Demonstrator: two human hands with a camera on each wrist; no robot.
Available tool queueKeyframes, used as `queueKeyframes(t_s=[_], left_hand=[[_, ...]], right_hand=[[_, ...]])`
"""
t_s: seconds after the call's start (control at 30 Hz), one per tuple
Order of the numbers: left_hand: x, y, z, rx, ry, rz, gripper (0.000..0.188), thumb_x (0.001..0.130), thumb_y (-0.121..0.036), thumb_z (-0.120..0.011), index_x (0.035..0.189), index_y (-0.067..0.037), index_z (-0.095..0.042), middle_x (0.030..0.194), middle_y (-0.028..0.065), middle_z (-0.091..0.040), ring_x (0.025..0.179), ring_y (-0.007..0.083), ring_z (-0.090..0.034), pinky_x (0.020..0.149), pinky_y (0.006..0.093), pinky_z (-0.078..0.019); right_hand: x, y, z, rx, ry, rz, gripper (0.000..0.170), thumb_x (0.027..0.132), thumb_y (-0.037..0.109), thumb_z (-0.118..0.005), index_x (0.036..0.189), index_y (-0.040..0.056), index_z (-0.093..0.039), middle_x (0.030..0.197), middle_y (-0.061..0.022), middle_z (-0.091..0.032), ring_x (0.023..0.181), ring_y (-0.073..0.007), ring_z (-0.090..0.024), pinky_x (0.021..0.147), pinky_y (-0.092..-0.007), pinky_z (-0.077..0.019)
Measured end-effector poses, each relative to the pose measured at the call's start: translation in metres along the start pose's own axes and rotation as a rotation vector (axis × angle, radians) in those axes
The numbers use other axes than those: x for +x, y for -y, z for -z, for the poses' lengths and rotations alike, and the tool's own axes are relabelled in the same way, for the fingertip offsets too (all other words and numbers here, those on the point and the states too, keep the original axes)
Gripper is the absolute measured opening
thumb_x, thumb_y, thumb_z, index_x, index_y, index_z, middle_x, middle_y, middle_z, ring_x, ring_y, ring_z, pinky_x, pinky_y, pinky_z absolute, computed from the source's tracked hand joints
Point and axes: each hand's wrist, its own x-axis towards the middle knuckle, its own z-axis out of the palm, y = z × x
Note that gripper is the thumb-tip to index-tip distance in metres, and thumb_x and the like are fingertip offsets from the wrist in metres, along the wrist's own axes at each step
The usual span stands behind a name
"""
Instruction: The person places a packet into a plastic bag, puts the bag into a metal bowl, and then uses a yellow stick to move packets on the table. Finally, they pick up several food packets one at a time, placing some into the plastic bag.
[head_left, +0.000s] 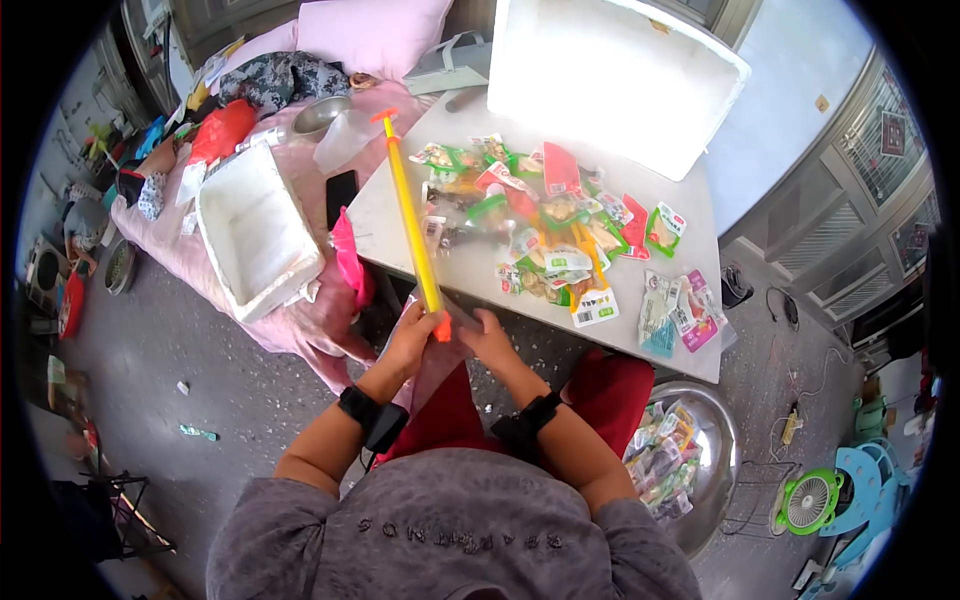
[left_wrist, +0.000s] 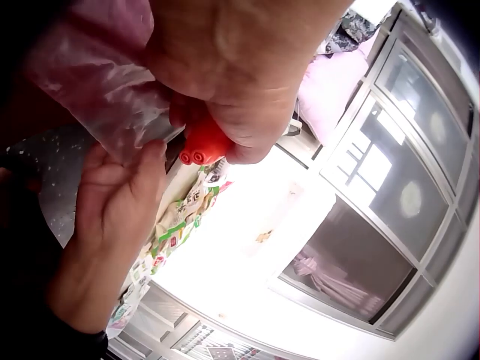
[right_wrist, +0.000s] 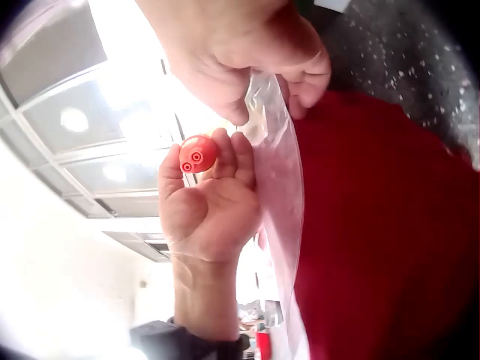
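In the head view a long yellow pump (head_left: 412,220) with an orange T-shaped handle slants over the table's left edge. My left hand (head_left: 406,342) grips it near its orange lower end. That end (left_wrist: 206,144) shows two small round holes in the left wrist view. A clear plastic bag (right_wrist: 279,180) hangs between my hands, over my lap. My right hand (head_left: 494,346) pinches its edge between thumb and fingers. Beyond both hands, many food packets (head_left: 565,262) lie piled on the table (head_left: 400,235).
An open white foam box (head_left: 612,85) stands at the table's back. Left of the table, a foam lid (head_left: 262,235) and a black phone (head_left: 341,196) lie on pink bedding. By my right leg, a metal basin (head_left: 715,450) holds more packets.
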Motion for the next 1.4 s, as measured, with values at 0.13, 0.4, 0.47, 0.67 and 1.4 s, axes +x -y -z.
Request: queueKeyframes(t_s=[0.13,0.4,0.47,0.67,1.4], left_hand=[[0.003,-0.009,0.0,0.067,0.027,-0.06,0.016,0.077,-0.014,-0.048,0.089,-0.003,-0.046,0.072,0.0012,-0.049,0.062,0.0085,-0.048,0.057,0.0203,-0.0394],[0.065,-0.069,0.029,0.177,-0.181,-0.036,0.019,0.08,-0.022,-0.05,0.086,-0.004,-0.047,0.062,-0.0013,-0.046,0.047,0.0047,-0.039,0.038,0.0171,-0.0291],[0.112,-0.073,0.06,0.298,-0.205,0.011,0.028,0.079,-0.024,-0.051,0.1,-0.007,-0.045,0.069,-0.0002,-0.048,0.052,0.0069,-0.044,0.044,0.0199,-0.034],[0.151,-0.103,0.037,0.404,-0.522,-0.292,0.054,0.074,-0.022,-0.057,0.117,-0.001,-0.033,0.088,0.007,-0.049,0.079,0.0122,-0.045,0.066,0.0239,-0.0373],[-0.011,0.031,-0.036,0.375,0.073,0.111,0.012,0.076,-0.015,-0.055,0.075,-0.005,-0.05,0.065,-0.0003,-0.049,0.058,0.0076,-0.045,0.053,0.0218,-0.0378]], right_hand=[[-0.004,0.01,0.007,0.406,0.212,-0.244,0.024,0.073,0.014,-0.055,0.091,0.0003,-0.048,0.064,-0.0039,-0.052,0.05,-0.0096,-0.046,0.044,-0.0216,-0.0344],[-0.028,0.006,0.038,0.487,0.358,-0.272,0.014,0.073,0.012,-0.054,0.083,0.0035,-0.048,0.059,-0.0024,-0.049,0.047,-0.0081,-0.043,0.042,-0.0199,-0.032],[-0.031,0.015,0.046,0.487,0.372,-0.286,0.013,0.075,0.015,-0.053,0.081,0.0046,-0.048,0.06,-0.0024,-0.051,0.048,-0.0076,-0.044,0.043,-0.0195,-0.033],[-0.034,0.023,0.067,0.754,0.239,-0.28,0.009,0.078,0.014,-0.05,0.079,0.0059,-0.048,0.061,-0.0028,-0.051,0.051,-0.0087,-0.045,0.044,-0.0202,-0.0345],[-0.056,0.035,0.058,0.079,0.238,0.154,0.018,0.072,0.015,-0.057,0.079,0.0003,-0.05,0.071,-0.0077,-0.053,0.064,-0.0152,-0.05,0.058,-0.0271,-0.0416]])
